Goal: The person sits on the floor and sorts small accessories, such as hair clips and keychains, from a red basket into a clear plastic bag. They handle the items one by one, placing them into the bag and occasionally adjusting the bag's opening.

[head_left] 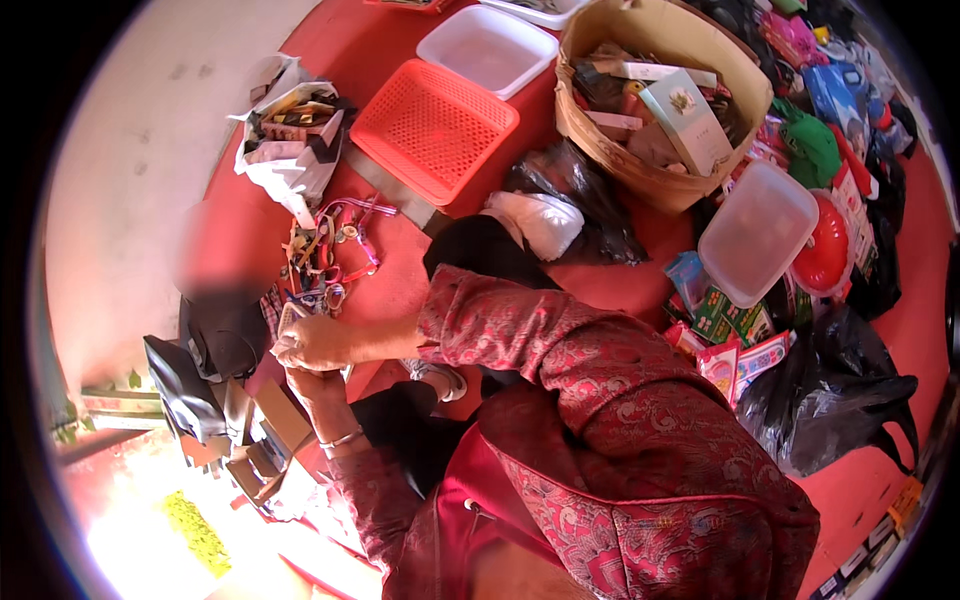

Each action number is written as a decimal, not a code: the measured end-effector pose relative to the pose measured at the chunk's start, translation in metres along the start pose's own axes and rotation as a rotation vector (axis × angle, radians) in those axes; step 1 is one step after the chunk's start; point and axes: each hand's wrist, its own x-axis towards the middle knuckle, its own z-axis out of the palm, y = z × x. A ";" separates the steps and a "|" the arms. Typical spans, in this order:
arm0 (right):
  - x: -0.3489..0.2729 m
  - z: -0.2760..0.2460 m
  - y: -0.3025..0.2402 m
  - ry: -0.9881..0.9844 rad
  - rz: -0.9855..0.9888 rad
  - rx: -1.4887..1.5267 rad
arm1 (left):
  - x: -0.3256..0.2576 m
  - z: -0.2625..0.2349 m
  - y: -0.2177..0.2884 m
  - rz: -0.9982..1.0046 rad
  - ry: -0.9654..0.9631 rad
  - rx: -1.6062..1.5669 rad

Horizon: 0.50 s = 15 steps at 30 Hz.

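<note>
My right hand [316, 342] is closed, its fingers bent round the near end of a small pale item [292, 316] whose kind I cannot make out. Just below it my left hand [310, 380], with a bracelet at the wrist, meets the right one; its fingers are mostly hidden. Beyond both hands lies a tangled heap of coloured straps [345, 235] and small trinkets on the red floor. A black cap [225, 335] sits close to the left of my hands.
Cardboard pieces [282, 415] lie lower left. A white bag [290, 165] stuffed with packages, a red basket [435, 130], a white tub [487, 50] and a big carton [650, 185] stand farther off. At right are a translucent tub [757, 235] and black plastic bags [825, 390].
</note>
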 end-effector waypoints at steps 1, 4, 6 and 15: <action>0.001 0.013 0.006 0.075 -0.011 -0.060 | 0.000 0.003 0.001 -0.023 -0.018 0.033; 0.006 0.022 0.021 0.261 0.001 -0.210 | -0.002 0.028 0.001 -0.044 -0.105 -0.037; 0.005 0.006 0.011 0.296 0.111 -0.155 | -0.018 0.062 0.006 -0.048 0.060 0.022; 0.039 -0.053 -0.016 0.491 -0.342 -0.359 | -0.031 0.074 0.026 -0.094 -0.066 -0.044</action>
